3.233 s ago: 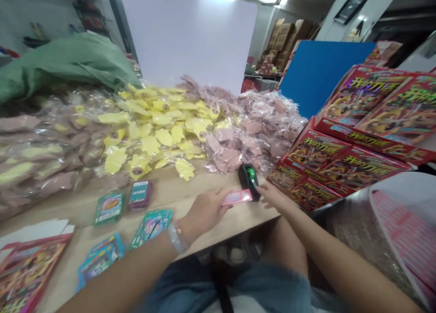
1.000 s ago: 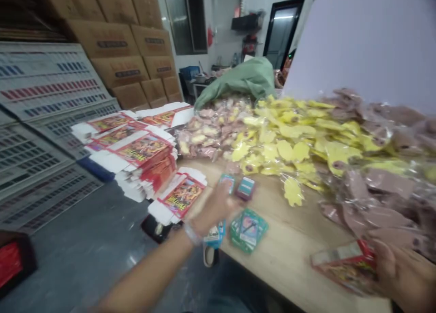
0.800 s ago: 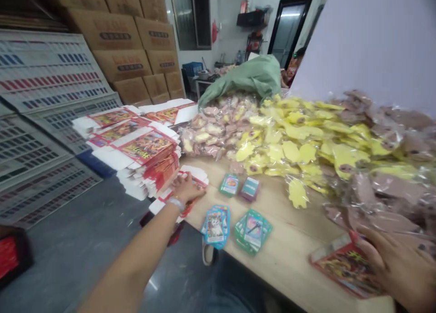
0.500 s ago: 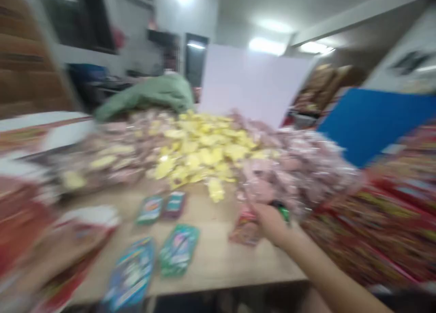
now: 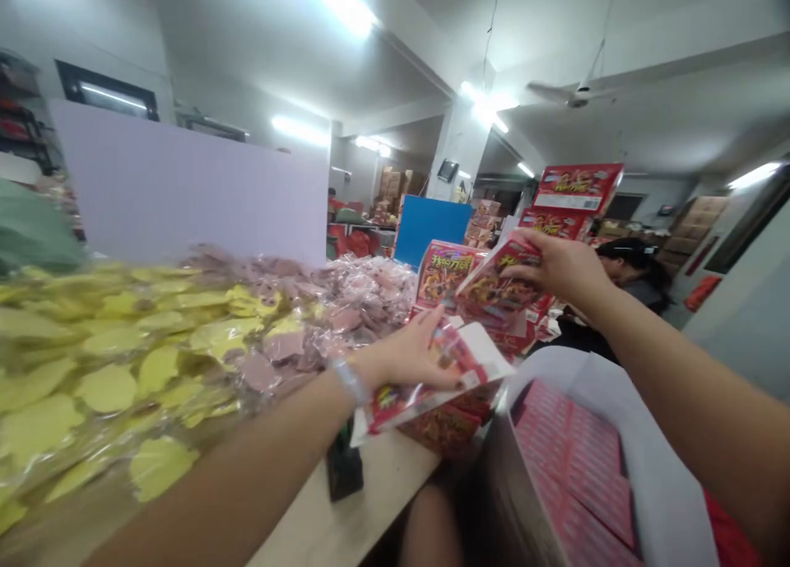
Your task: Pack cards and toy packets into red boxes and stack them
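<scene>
Right hand gripped red printed box in the air over tabletop; left hand held half-folded red carton, fingers spread across it. Pink packs already sat in white-lined bin; bagged yellow pieces still heaped, lots left.

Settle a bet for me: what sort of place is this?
Probably a small packing workshop or warehouse: heaps of plastic-wrapped yellow pieces, stacks of red printed display boxes, and a plastic-lined carton of pink packs.
</scene>
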